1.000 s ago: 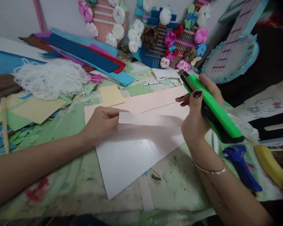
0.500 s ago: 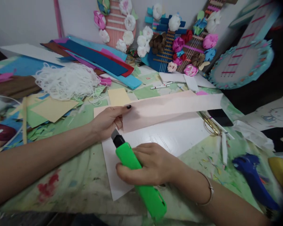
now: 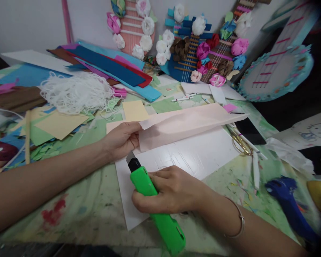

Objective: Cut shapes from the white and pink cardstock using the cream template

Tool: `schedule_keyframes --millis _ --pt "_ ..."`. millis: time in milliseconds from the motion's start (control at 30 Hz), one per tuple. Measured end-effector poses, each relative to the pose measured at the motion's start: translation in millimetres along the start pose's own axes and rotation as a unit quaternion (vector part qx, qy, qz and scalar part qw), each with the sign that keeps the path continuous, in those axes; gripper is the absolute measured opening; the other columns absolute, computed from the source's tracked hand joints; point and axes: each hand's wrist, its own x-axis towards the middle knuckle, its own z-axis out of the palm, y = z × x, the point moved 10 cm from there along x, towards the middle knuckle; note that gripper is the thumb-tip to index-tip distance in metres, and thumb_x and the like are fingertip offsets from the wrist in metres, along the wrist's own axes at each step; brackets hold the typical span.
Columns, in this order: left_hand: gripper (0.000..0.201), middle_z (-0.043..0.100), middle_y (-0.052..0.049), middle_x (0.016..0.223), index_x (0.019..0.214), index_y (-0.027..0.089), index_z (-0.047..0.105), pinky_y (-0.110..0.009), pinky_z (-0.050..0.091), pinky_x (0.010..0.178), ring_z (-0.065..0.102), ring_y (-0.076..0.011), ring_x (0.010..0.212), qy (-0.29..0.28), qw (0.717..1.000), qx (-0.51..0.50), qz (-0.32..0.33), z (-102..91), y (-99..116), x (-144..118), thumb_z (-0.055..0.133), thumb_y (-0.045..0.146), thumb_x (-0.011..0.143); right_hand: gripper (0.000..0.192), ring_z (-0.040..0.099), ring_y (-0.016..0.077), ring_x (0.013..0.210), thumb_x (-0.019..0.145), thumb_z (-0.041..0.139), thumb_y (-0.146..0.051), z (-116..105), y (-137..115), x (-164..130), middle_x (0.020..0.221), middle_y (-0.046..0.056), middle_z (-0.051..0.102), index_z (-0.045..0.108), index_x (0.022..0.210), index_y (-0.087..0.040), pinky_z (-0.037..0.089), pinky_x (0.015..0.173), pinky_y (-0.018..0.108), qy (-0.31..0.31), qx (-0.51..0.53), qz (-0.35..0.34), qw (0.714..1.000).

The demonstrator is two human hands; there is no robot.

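Note:
My right hand (image 3: 171, 191) grips a green utility knife (image 3: 152, 200), blade tip pointing up-left toward the left end of a long folded pale pink paper strip (image 3: 187, 123). My left hand (image 3: 121, 139) pinches that left end of the strip and holds it down. Under both lies a white board (image 3: 200, 155) scored with cut marks, resting on a paint-stained green table (image 3: 91, 210). The knife's blade sits just below my left hand's fingers, close to the strip's edge.
White string tangle (image 3: 77, 92) and coloured paper sheets (image 3: 107, 66) lie at the back left. Paper-flower guitar crafts (image 3: 192, 46) lean on the wall. Scissors (image 3: 239, 141), a dark phone (image 3: 248, 130), a blue glue gun (image 3: 289, 201) and a yellow sheet (image 3: 135, 110) lie around.
My right hand swung the knife from the strip's right end down to its left end near my left hand. The strip's upper flap has lifted slightly. My left hand stays put.

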Motion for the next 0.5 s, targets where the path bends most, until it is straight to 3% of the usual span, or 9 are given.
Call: schedule_keyframes --millis 200,500 --pt "0.017 0.077 -0.008 0.094 0.087 0.01 0.075 -0.027 0.057 0.088 0.072 -0.0203 0.094 -0.004 0.999 0.041 0.004 8.7 7.0 1.2 0.061 0.005 0.08 0.027 0.04 0.0108 0.062 0.088 0.049 -0.011 4.6 -4.7 0.1 0.072 -0.006 0.046 0.053 0.107 -0.029 0.028 0.049 0.024 -0.004 0.007 -0.011 1.0" --pt "0.013 0.076 -0.012 0.093 0.088 0.009 0.076 -0.031 0.056 0.09 0.073 -0.0232 0.092 -0.035 0.997 0.067 -0.011 19.3 6.8 -2.0 0.066 0.012 0.08 0.026 0.044 0.0098 0.062 0.09 0.048 -0.012 5.0 -4.6 0.9 0.071 -0.006 0.049 0.057 0.106 -0.03 0.033 0.053 0.023 -0.03 0.012 -0.019 0.999"
